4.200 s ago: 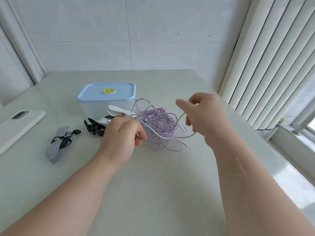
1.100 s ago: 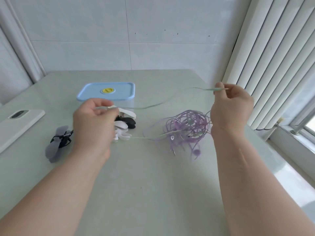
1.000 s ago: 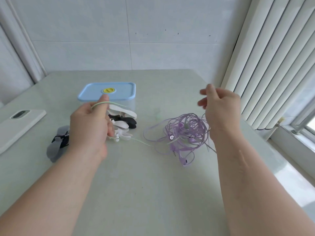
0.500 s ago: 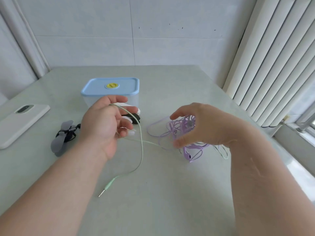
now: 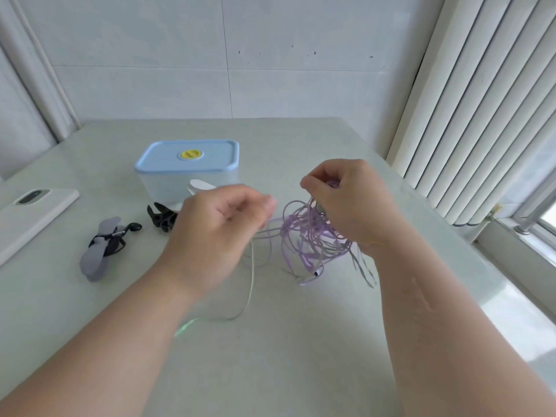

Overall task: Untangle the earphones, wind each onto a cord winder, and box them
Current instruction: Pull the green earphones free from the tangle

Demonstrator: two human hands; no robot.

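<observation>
The tangle (image 5: pixel 310 236) has been pinched up by the right hand (image 5: pixel 346 206), so the green cord (image 5: pixel 251 284) gripped by the left hand (image 5: pixel 222 233) can be freed.

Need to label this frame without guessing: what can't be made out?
Head view only.
Motion blur on the left hand: whether it pinches the green cord is unclear.
The cord's plug end: only a blur at the edge of the left forearm.
Most of the white winder: behind the left hand.
Earphone count in the tangle, gripped by the right hand: strands overlap.
Contents of the box: lid on.
</observation>
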